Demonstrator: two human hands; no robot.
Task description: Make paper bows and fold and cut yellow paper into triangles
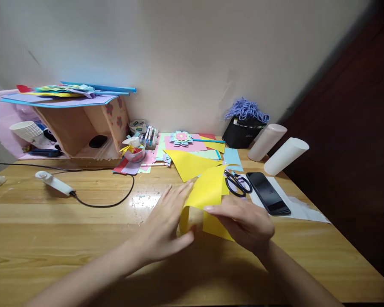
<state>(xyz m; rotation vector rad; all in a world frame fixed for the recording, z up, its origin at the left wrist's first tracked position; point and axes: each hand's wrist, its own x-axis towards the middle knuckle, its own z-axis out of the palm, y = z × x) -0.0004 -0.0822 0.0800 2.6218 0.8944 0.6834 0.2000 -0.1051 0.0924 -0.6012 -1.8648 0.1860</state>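
Observation:
A yellow paper sheet (208,192) is bent over on the wooden table (83,221) in front of me. My left hand (166,226) has its fingers stretched out, pressing the sheet's left edge with the thumb under the curl. My right hand (243,221) lies on the sheet's lower right part, fingers pressed together on the paper. A second yellow sheet (188,164) lies just behind it.
Black scissors (238,183) and a black phone (269,192) lie to the right on white paper. Two white rolls (286,155), a black pouch with purple yarn (245,125), coloured papers (192,145), a wooden box (80,123) and a corded white tool (54,182) stand behind.

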